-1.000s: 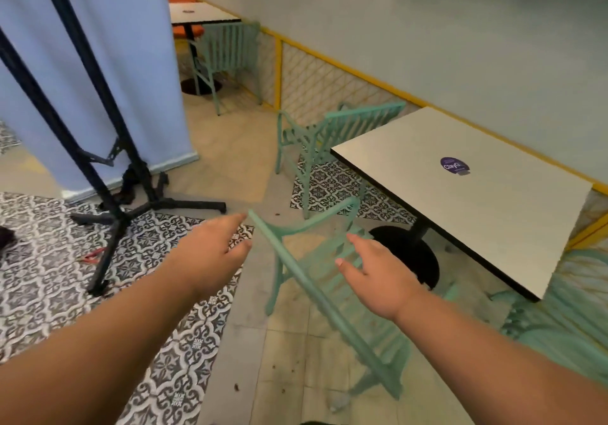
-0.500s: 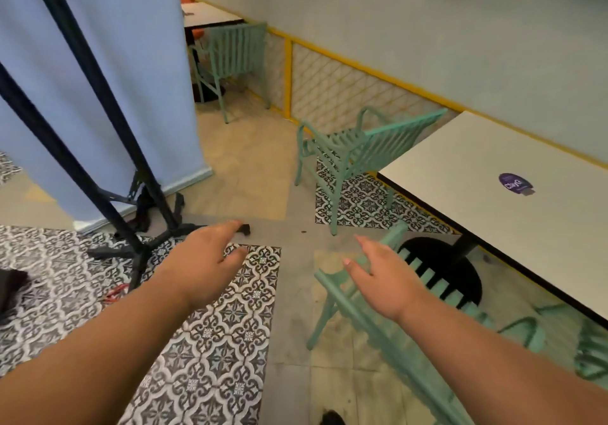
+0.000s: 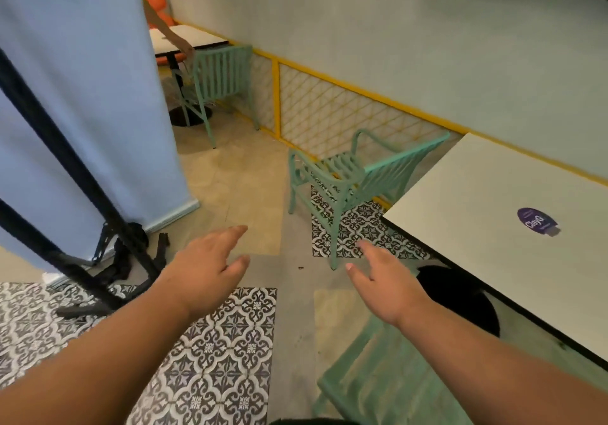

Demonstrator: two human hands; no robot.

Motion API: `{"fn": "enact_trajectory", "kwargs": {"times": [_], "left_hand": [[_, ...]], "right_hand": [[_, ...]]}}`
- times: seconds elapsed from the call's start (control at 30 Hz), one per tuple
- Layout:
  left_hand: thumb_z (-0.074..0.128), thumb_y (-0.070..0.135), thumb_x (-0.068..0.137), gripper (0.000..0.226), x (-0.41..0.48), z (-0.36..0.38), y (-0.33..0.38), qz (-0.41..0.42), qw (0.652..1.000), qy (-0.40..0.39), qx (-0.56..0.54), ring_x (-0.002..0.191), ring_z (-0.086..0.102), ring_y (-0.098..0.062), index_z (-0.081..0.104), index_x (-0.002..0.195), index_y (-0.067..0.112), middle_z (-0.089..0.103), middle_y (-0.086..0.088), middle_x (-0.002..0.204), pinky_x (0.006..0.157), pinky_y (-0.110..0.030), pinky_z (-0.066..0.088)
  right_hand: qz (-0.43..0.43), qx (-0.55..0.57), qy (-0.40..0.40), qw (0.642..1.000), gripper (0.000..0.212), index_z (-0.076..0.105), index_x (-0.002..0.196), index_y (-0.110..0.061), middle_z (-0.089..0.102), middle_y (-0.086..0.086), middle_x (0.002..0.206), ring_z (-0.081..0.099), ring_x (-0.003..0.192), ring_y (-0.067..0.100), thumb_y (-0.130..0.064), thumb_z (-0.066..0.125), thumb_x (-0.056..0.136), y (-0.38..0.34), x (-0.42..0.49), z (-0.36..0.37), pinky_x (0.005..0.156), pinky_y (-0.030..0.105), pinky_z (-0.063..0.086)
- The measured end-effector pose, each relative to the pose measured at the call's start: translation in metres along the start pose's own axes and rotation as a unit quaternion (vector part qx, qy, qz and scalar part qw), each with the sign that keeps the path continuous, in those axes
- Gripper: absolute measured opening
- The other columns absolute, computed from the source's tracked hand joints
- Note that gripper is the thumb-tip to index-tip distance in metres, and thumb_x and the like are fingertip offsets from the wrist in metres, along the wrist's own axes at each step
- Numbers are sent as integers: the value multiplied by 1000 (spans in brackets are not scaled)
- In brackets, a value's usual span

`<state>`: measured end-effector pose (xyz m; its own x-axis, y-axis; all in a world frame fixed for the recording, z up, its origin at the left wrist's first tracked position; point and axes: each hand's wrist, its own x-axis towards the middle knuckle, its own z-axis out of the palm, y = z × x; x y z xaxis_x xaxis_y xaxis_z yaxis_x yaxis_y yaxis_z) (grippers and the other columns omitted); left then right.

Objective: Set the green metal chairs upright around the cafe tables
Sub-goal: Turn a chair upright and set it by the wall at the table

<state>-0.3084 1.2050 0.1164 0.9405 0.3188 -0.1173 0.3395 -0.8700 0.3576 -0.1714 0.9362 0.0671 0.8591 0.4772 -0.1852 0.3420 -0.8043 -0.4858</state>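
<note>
Both hands are held out low over the floor, palms down, and nothing is gripped by either. The left hand (image 3: pixel 205 270) is seen at about 8 o'clock from the middle of the view, its fingers stretched forward and loosely spread. The right hand (image 3: pixel 386 288) is seen at about 4 o'clock, its fingers likewise straight and relaxed. The two are kept well apart.

Under the right forearm, at 5 o'clock, a near green chair (image 3: pixel 371 378) is partly seen. It is blurred, so whether it stands upright cannot be told. Patterned tiles (image 3: pixel 223 342) are laid beneath the left forearm.

At 3 o'clock a white table (image 3: pixel 477 201) is found, carried on a black round base (image 3: pixel 460 296) and marked with a purple sticker (image 3: pixel 537 221). Just beside its far left corner a second green chair (image 3: pixel 345 177) is set upright on its legs, with its back turned to the table.

At 9 o'clock a blue screen (image 3: pixel 82 95) is hung on a black stand (image 3: pixel 108 227). Along the wall a yellow mesh fence (image 3: pixel 329 108) is run.

Farthest off, at 11 o'clock, a third green chair (image 3: pixel 218 75) is stood upright against a far table (image 3: pixel 190 38), and another person's arm (image 3: pixel 171 33) is reached down over that table.
</note>
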Motion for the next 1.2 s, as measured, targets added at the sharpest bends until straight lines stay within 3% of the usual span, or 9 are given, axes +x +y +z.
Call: {"fn": "enact_trajectory", "kwargs": {"times": [0.13, 0.27, 0.47, 0.57, 0.7, 0.87, 1.0, 1.2], "left_hand": [[41, 46, 105, 60, 56, -2, 4, 36, 999, -20, 6, 150, 30, -17, 23, 161, 33, 35, 2, 164, 120, -36, 26], [44, 41, 106, 60, 117, 7, -4, 68, 997, -39, 2, 150, 32, -19, 27, 161, 27, 35, -2, 165, 120, -34, 24], [44, 41, 105, 61, 210, 28, -38, 157, 981, -109, 11, 148, 35, -25, 32, 160, 18, 36, -8, 164, 119, -34, 25], [47, 38, 104, 60, 270, 24, -66, 194, 972, -128, 33, 149, 34, -25, 31, 160, 21, 36, -7, 164, 122, -42, 27], [45, 41, 103, 61, 336, 8, -91, 230, 959, -152, 68, 150, 34, -25, 32, 159, 23, 37, -5, 164, 122, -47, 30], [35, 53, 90, 74, 389, -4, -78, 255, 949, -171, 71, 149, 36, -28, 32, 159, 26, 38, -7, 163, 119, -50, 34], [47, 44, 102, 61, 430, 9, -56, 271, 944, -179, 54, 149, 36, -28, 34, 158, 26, 38, -6, 163, 119, -49, 34], [50, 41, 102, 60, 495, 30, -6, 258, 948, -177, 51, 146, 39, -30, 36, 158, 27, 41, -8, 161, 117, -49, 37]], "right_hand": [[46, 11, 15, 999, 68, 29, 162, -24, 37, 2, 164, 49, 139, 22, -57, 43, 103, 12, 40, -7, 119, 38, 33], [99, 15, 26, 995, 68, 29, 161, -20, 34, 6, 165, 49, 139, 25, -54, 44, 104, 24, 69, 7, 121, 38, 31], [210, 13, 46, 977, 65, 40, 154, -21, 52, 11, 151, 53, 133, 31, -59, 43, 100, 27, 106, 36, 111, 46, 44], [263, 33, 72, 962, 68, 33, 159, -22, 45, 10, 157, 48, 139, 31, -57, 44, 102, 7, 125, 49, 113, 48, 42], [309, 57, 97, 944, 64, 38, 155, -21, 50, 10, 152, 53, 134, 31, -57, 43, 102, -27, 151, 57, 109, 46, 46], [333, 70, 107, 934, 66, 37, 156, -22, 51, 9, 151, 58, 127, 28, -59, 43, 102, -40, 176, 51, 107, 44, 47], [337, 73, 113, 932, 66, 34, 159, -23, 45, 6, 158, 49, 139, 26, -56, 44, 103, -28, 204, 38, 113, 43, 41], [341, 80, 107, 931, 66, 40, 156, -23, 52, 5, 152, 51, 138, 27, -58, 46, 100, 21, 259, 14, 114, 46, 43]]}}
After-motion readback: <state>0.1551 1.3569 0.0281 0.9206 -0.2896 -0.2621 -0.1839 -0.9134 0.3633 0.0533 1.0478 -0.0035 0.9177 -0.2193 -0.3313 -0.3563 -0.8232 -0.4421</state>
